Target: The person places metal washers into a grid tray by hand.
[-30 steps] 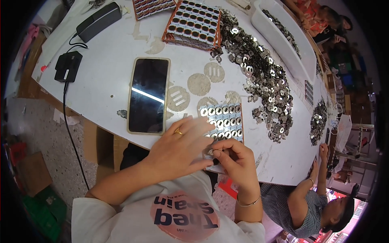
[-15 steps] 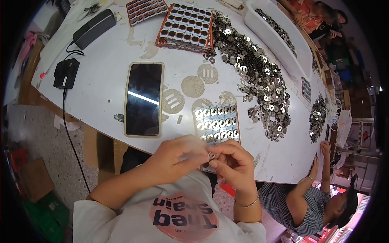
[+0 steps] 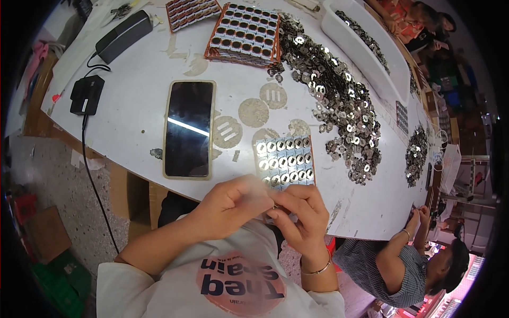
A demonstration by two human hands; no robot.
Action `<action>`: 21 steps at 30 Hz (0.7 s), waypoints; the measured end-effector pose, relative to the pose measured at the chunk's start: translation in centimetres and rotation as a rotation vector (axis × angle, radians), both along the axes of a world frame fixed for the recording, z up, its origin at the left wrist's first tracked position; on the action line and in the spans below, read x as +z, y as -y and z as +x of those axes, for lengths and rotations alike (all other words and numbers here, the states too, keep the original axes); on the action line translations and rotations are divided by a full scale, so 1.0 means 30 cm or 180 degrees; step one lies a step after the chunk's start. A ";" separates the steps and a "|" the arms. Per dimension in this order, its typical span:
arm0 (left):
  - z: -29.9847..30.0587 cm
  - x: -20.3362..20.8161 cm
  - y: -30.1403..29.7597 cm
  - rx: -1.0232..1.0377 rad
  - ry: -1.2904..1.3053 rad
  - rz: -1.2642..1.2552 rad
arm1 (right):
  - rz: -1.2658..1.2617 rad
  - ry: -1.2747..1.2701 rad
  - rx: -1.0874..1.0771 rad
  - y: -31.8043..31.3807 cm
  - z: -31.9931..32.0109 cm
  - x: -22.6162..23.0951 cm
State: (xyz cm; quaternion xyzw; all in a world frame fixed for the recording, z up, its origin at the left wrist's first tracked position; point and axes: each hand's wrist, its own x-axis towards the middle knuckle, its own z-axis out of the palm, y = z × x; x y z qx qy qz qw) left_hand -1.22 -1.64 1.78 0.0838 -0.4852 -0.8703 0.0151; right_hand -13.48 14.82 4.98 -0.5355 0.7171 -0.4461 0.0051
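Note:
My left hand (image 3: 225,208) and my right hand (image 3: 303,214) meet at the table's near edge, fingertips together. Both are closed in a pinch around a small metal piece (image 3: 273,208), mostly hidden by the fingers. Motion smears the left fingertips. Just beyond the hands lies a board (image 3: 284,161) set with rows of shiny metal discs, each with a dark centre; my hands cover its near end. Right of this board spreads a long heap of loose flat metal pieces (image 3: 347,114), many with a hole.
A phone (image 3: 188,130) lies left of the board. Farther back are a stack of filled boards (image 3: 244,32), a black case (image 3: 124,37) and a corded black adapter (image 3: 87,95). A white tub (image 3: 371,53) holds more pieces. At right, a co-worker (image 3: 392,259) works beside another heap (image 3: 416,156).
My right hand has shifted slightly left and turned, so the metal piece shows less. My left fingers stay blurred. The co-worker's hands have come together at the table edge.

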 end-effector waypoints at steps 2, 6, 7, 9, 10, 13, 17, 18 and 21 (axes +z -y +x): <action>0.000 0.002 -0.003 -0.0005 0.0027 0.0035 | 0.0080 0.0360 -0.0048 -0.019 0.011 0.003; -0.007 0.012 0.005 -0.0074 -0.0132 -0.0738 | 0.0296 0.1246 -0.0442 -0.036 0.040 0.002; -0.008 0.013 0.009 -0.0103 -0.0322 -0.1460 | 0.0297 0.1249 -0.0437 -0.038 0.038 0.002; 0.004 0.023 -0.012 0.0101 -0.0433 -0.2074 | -0.0220 0.3329 -0.0611 -0.047 0.029 0.005; 0.007 0.026 -0.019 0.0300 -0.0550 -0.2687 | -0.0222 0.3334 -0.0612 -0.050 0.023 0.005; 0.007 0.003 -0.005 0.0749 -0.1139 -0.3774 | -0.0181 0.3533 -0.0534 -0.065 -0.004 0.003; -0.006 -0.016 0.017 0.0639 -0.1252 -0.3767 | -0.0054 0.3433 -0.0077 -0.084 -0.030 -0.032; -0.012 -0.014 0.017 0.0659 -0.1302 -0.3776 | 0.0041 0.3092 -0.0016 -0.082 -0.030 -0.037; -0.025 -0.024 0.009 0.0724 -0.1363 -0.3789 | -0.0201 0.4077 -0.0271 -0.060 -0.014 -0.014</action>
